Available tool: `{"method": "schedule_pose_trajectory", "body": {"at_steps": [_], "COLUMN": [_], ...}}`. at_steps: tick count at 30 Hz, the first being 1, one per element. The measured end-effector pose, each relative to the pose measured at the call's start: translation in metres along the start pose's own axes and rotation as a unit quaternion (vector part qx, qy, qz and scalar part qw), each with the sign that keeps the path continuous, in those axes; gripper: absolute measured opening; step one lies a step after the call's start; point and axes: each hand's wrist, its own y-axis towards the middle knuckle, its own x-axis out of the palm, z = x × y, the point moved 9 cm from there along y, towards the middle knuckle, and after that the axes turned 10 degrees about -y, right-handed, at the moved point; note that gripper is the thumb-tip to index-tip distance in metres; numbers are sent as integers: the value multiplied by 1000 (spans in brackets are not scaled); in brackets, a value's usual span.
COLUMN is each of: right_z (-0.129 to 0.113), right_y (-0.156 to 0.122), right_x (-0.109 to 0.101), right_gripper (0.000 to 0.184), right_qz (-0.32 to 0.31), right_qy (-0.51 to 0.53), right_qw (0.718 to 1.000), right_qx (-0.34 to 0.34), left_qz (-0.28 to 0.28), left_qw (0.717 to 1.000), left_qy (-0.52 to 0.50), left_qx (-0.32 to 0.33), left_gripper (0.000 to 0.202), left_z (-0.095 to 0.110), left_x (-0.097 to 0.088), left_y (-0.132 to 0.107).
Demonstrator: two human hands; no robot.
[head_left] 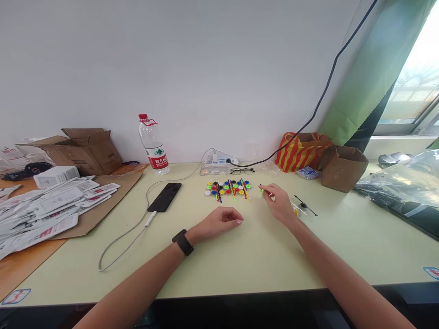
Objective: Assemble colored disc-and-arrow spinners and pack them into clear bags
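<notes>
My right hand [277, 201] is pinched around a thin green stick [262, 193], and a bit of blue shows at the fingertips. My left hand [222, 221] rests on the table with loosely curved fingers, the thumb apart from them and nothing visible in the grip. Beyond both hands, small round pieces [208, 193] in several colours are set out in rows. Bundles of thin coloured sticks [232, 189] lie across these rows. By the right wrist are a clear bag with something yellow [295, 210] and a black rod with a round middle [303, 205].
A black phone [165, 197] on a white cable lies to the left. Behind are a water bottle [156, 146], a power strip [216, 159] and glasses [242, 171]. A striped bag [286, 153] and brown paper bag [344, 169] stand right; white packets [51, 205] are piled left.
</notes>
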Motion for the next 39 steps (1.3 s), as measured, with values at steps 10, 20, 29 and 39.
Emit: {"method": "schedule_pose_trajectory", "body": {"at_steps": [10, 20, 29, 39], "right_z": [14, 21, 7, -2], "right_y": [0, -3, 1, -1], "right_x": [6, 10, 13, 22], "right_gripper": [36, 17, 21, 27], "right_qz": [-30, -30, -26, -82], "right_qy": [-5, -24, -10, -67], "right_qw": [998, 998, 999, 993], "right_qx": [51, 54, -17, -51], "left_qz": [0, -3, -1, 1], "left_qw": [1000, 1000, 1000, 1000], "left_qy": [7, 7, 5, 16], "left_qx": [-4, 1, -2, 0], "left_gripper": [32, 33, 34, 34], "left_z": [1, 0, 0, 2], "left_x": [0, 0, 1, 1], "left_y": [-1, 0, 0, 0]}}
